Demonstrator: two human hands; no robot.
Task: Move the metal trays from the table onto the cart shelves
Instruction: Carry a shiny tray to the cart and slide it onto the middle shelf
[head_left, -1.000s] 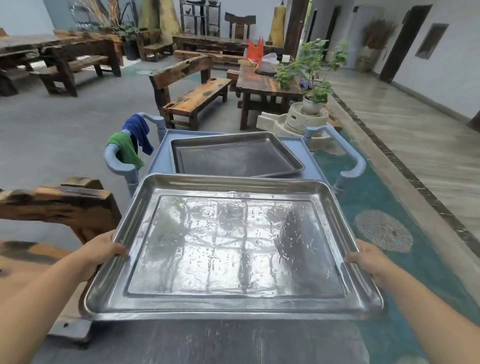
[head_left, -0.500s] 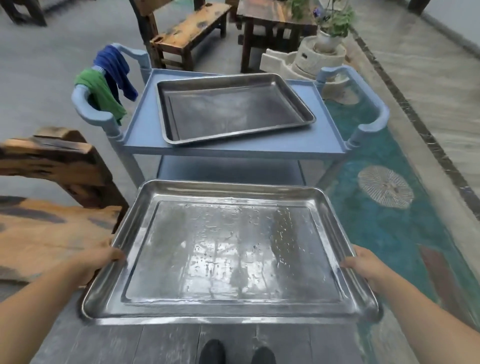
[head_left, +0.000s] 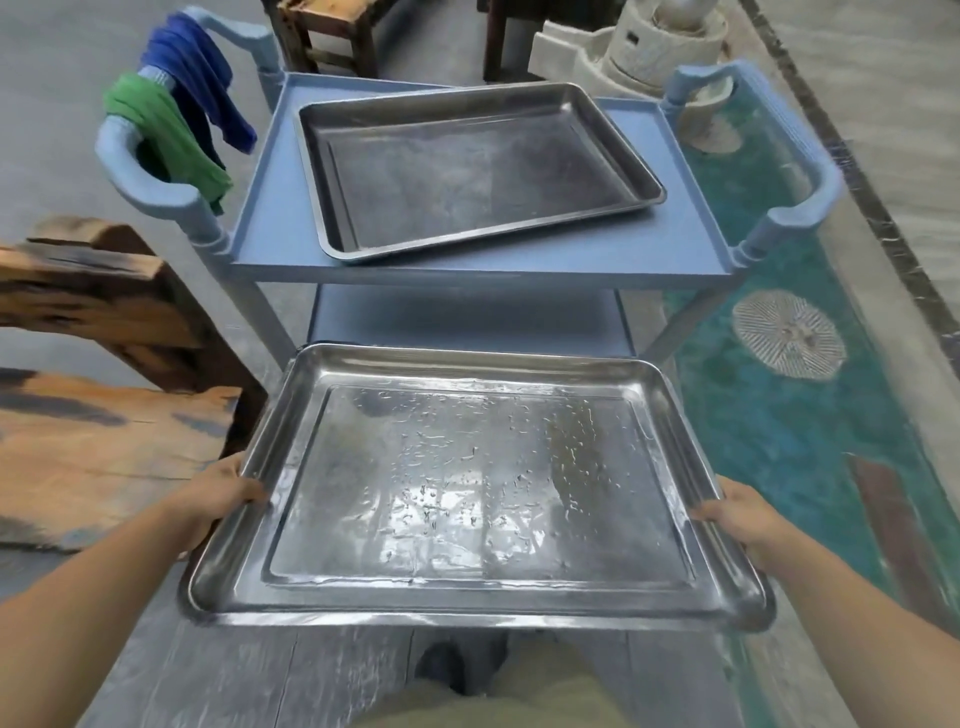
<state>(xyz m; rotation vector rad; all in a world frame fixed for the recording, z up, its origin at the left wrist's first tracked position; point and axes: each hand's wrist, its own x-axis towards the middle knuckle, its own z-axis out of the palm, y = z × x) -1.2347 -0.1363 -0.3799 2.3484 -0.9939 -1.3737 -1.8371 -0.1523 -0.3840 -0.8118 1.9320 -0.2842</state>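
Wet tray (head_left: 475, 483) lower than 0.5 s ago, facing cart (head_left: 675, 249) at 12 o'clock; long axis 9–3; left hand (head_left: 218, 499), right hand (head_left: 737, 514) clamp short edges.

Looks like a rustic restaurant or teahouse dining area: rough wooden bench (head_left: 98, 374), blue service cart (head_left: 483, 260) carrying a metal tray (head_left: 467, 166), stone mill (head_left: 639, 41), teal painted floor (head_left: 810, 415).

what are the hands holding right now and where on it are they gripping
Both hands hold one wet metal tray by its side rims: the left hand on the left rim, the right hand on the right rim, thumbs over the edge.
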